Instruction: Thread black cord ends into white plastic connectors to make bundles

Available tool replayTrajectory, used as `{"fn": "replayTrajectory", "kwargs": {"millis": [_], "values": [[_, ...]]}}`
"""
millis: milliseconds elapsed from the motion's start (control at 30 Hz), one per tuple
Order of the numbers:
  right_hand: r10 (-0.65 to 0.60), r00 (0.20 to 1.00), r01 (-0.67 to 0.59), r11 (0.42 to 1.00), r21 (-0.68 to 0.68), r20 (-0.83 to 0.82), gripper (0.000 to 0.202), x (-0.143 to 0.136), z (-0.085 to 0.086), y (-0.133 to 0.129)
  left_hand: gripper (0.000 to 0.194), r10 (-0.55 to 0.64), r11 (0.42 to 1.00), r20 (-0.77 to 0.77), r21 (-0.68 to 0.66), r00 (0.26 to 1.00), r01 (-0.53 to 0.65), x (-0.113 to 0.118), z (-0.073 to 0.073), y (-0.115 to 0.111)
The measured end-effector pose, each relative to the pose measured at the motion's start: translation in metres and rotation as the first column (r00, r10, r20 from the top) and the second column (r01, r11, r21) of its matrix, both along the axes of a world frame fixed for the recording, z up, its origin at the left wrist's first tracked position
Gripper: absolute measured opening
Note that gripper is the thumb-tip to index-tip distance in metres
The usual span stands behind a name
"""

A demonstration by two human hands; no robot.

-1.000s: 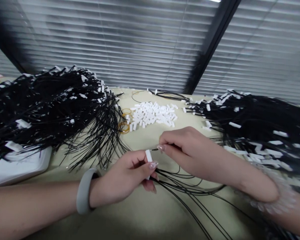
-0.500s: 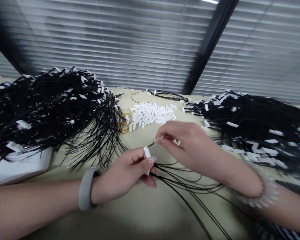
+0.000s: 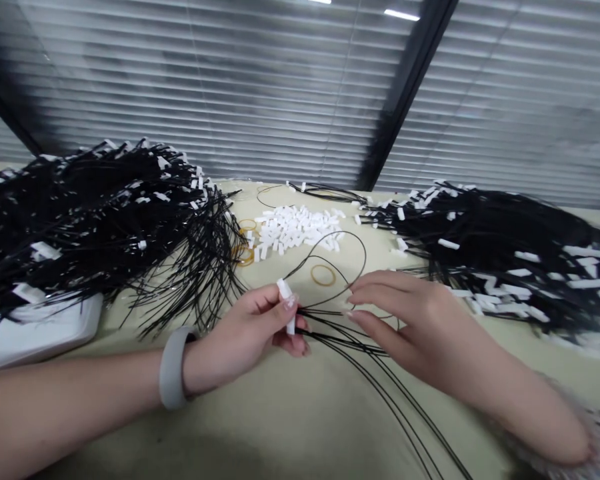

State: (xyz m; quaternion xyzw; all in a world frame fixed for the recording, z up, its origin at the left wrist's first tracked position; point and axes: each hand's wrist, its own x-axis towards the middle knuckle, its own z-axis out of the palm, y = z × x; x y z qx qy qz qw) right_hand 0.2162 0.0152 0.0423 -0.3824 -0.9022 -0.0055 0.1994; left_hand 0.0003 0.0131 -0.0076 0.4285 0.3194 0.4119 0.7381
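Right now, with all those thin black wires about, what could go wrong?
The looped black wire near the right hand might snag on it. The white piece pinched in the left hand could slip. The fanned-out wires close to that hand might get tangled or knocked.

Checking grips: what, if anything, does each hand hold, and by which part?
Left hand: a white piece, pinched around its middle. Right hand: open by a wire, with no grip visible.
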Motion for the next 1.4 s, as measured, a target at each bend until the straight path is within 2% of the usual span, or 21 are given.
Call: {"fn": "replayTrajectory", "kwargs": {"millis": [67,200,300,400,500,567,600,633,667,733,767,800,833,867,933,967,1000,1067,1167,1300,1400], "values": [[0.035,0.999,-0.035,0.999,0.021,-0.001,0.012,-0.001,-0.005,0.000,0.024,0.004,1.000,-0.003,-0.007,1.000,-0.004,0.001,0.001,0.000],[0.034,0.994,-0.035,0.999,0.013,0.108,0.017,-0.004,-0.010,0.000,0.024,0.013,1.000,-0.013,-0.026,1.000,-0.013,0.002,0.004,-0.001],[-0.048,0.986,0.016,0.981,0.195,0.159,0.019,-0.003,-0.008,0.002,0.024,0.017,0.999,-0.015,-0.037,1.000,-0.018,0.002,0.006,-0.001],[-0.203,0.966,0.107,0.877,0.468,0.160,0.018,0.004,-0.003,0.004,0.025,0.043,0.998,-0.007,-0.053,0.999,-0.043,0.003,0.007,-0.001],[-0.362,0.927,0.248,0.792,0.557,0.102,0.016,0.014,0.004,0.006,0.025,0.072,0.996,-0.014,-0.061,0.997,-0.072,0.003,0.006,0.000],[-0.406,0.911,0.384,0.777,0.498,-0.069,0.014,0.020,0.009,0.008,0.025,0.086,0.994,-0.026,-0.064,0.996,-0.088,0.003,0.005,0.000],[-0.399,0.891,0.453,0.789,0.415,-0.215,0.015,0.022,0.012,0.009,0.026,0.091,0.994,-0.032,-0.063,0.995,-0.093,0.003,0.005,0.000],[-0.378,0.844,0.495,0.822,0.281,-0.381,0.019,0.023,0.014,0.010,0.026,0.092,0.994,-0.037,-0.058,0.995,-0.094,0.003,0.004,0.000],[-0.344,0.760,0.481,0.869,0.120,-0.551,0.024,0.023,0.017,0.011,0.026,0.092,0.994,-0.043,-0.051,0.995,-0.094,0.003,0.004,0.000],[-0.269,0.517,0.285,0.949,-0.132,-0.813,0.026,0.020,0.020,0.012,0.026,0.092,0.995,-0.056,-0.035,0.994,-0.094,0.004,0.003,0.000],[-0.243,0.409,0.168,0.967,-0.189,-0.879,0.024,0.017,0.021,0.011,0.026,0.095,0.995,-0.061,-0.032,0.994,-0.097,0.004,0.003,0.000],[-0.218,0.340,0.074,0.976,-0.205,-0.915,0.023,0.014,0.021,0.011,0.026,0.098,0.994,-0.065,-0.033,0.993,-0.100,0.004,0.003,0.000],[-0.198,0.320,0.009,0.979,-0.206,-0.927,0.023,0.011,0.020,0.010,0.025,0.101,0.994,-0.066,-0.037,0.993,-0.103,0.004,0.003,0.000],[-0.192,0.351,-0.040,0.975,-0.220,-0.916,0.029,0.007,0.018,0.008,0.025,0.103,0.994,-0.066,-0.040,0.992,-0.106,0.004,0.003,0.000],[-0.187,0.508,-0.118,0.952,-0.283,-0.841,0.047,-0.002,0.013,0.002,0.025,0.103,0.994,-0.073,-0.037,0.992,-0.105,0.004,0.003,-0.001],[-0.175,0.594,-0.135,0.941,-0.311,-0.785,0.049,-0.007,0.011,-0.001,0.025,0.093,0.995,-0.082,-0.028,0.992,-0.096,0.004,0.003,-0.001],[-0.159,0.675,-0.131,0.935,-0.330,-0.720,0.045,-0.012,0.009,-0.004,0.025,0.078,0.997,-0.094,-0.015,0.992,-0.080,0.004,0.003,-0.001],[-0.134,0.779,-0.080,0.947,-0.310,-0.612,0.027,-0.021,0.007,-0.008,0.026,0.031,0.999,-0.119,0.012,0.992,-0.030,0.004,0.002,-0.002],[-0.174,0.824,0.016,0.958,-0.285,-0.539,0.013,-0.026,0.006,-0.008,0.024,-0.042,0.998,-0.127,0.031,0.991,0.046,0.002,0.002,-0.003],[-0.250,0.815,0.099,0.949,-0.300,-0.523,0.013,-0.022,0.004,-0.002,0.024,-0.099,0.994,-0.109,0.025,0.989,0.102,0.000,0.002,-0.006],[-0.256,0.816,0.113,0.950,-0.290,-0.519,0.014,-0.022,-0.001,-0.001,0.025,-0.141,0.988,-0.124,0.038,0.982,0.147,-0.001,0.003,-0.007]]}}
